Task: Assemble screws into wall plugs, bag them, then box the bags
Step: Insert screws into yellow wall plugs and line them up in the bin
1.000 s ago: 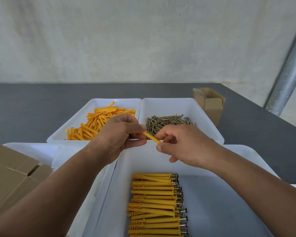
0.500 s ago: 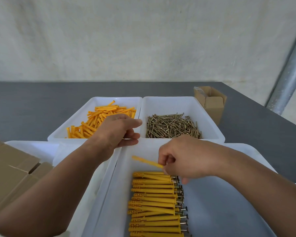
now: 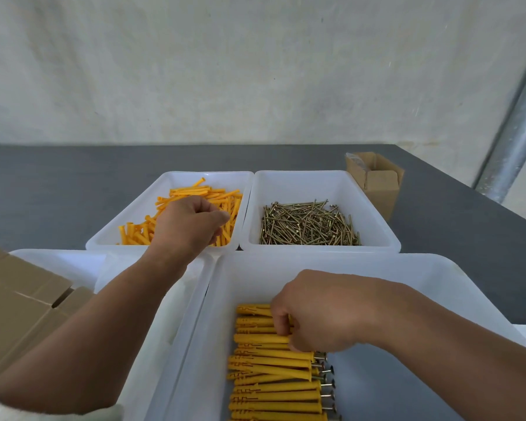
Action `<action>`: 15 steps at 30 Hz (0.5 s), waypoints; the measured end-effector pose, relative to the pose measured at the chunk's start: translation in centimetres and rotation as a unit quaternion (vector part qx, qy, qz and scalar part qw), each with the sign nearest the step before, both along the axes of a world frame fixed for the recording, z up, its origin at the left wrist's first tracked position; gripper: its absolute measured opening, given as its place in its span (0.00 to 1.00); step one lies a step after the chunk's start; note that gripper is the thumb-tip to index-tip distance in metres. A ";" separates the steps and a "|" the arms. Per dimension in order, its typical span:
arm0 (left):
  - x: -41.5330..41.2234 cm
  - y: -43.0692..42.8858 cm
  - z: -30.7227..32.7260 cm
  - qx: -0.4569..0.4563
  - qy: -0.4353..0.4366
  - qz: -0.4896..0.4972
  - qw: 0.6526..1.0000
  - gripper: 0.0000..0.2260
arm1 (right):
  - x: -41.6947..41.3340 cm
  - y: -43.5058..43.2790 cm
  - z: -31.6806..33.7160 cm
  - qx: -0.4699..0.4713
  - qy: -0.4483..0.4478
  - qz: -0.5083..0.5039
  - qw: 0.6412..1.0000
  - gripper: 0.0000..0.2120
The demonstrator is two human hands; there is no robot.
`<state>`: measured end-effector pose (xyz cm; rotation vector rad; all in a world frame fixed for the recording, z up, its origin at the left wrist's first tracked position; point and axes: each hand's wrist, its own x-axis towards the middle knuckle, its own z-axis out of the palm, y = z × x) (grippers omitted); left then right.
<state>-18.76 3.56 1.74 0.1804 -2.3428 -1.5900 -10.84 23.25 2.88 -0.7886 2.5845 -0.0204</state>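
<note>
Placing: my right hand (image 3: 316, 314) pinches the assembled plug (image 3: 252, 309); lay it square on the row (image 3: 271, 390), 6 o'clock.
Left hand (image 3: 189, 223): over loose plugs (image 3: 134, 235), 11 o'clock; grip unclear.

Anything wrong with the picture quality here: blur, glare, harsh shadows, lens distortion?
Head view: light is soft and even, with no glare on the white tray and only faint shadows; the metal pole leans at the right edge, likely wide-angle distortion; the right hand looks slightly soft over the assembled plugs; the screws are sharp.
</note>
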 end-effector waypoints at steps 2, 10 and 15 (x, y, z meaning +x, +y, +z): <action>0.0 -0.2 -0.3 -0.075 0.017 0.023 0.997 0.06 | 0.0 -0.1 -0.2 0.003 0.004 0.009 1.000 0.12; -0.6 -1.1 -1.5 -0.325 0.004 0.055 0.944 0.07 | -0.2 -0.4 -1.2 0.058 0.024 0.059 0.996 0.11; -1.0 -1.2 -2.2 -0.429 -0.042 0.011 0.902 0.20 | -0.3 -0.1 -0.6 0.003 0.031 0.047 0.998 0.10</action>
